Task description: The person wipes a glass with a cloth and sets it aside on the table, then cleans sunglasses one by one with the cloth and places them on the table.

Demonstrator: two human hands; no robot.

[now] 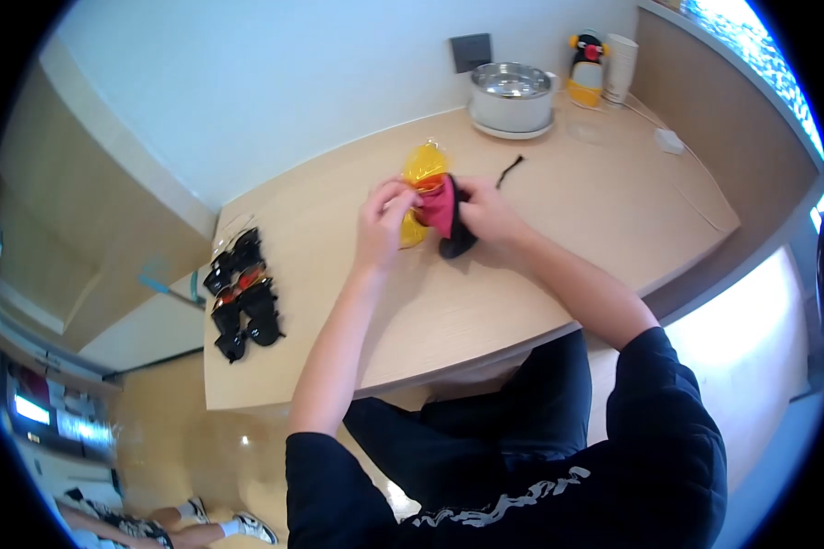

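Note:
A dark pouch with a pink-red lining (pixel 438 209) is held between my two hands above the middle of the desk. My right hand (pixel 487 210) grips its dark right edge. My left hand (pixel 389 215) has its fingers pinched at the left side of the lining, near a small orange-red piece (pixel 430 185). Just behind and below the hands lies a clear yellow item (pixel 424 162), partly hidden by them. Whether the orange-red piece is inside the pouch cannot be made out.
Several black items (pixel 247 297) lie in rows at the desk's left edge. A white pot (pixel 511 99), a penguin figure (pixel 587 69) and paper cups (pixel 620 69) stand at the back. A black cord (pixel 511 171) lies right of my hands. Another person's legs (pixel 197 532) show lower left.

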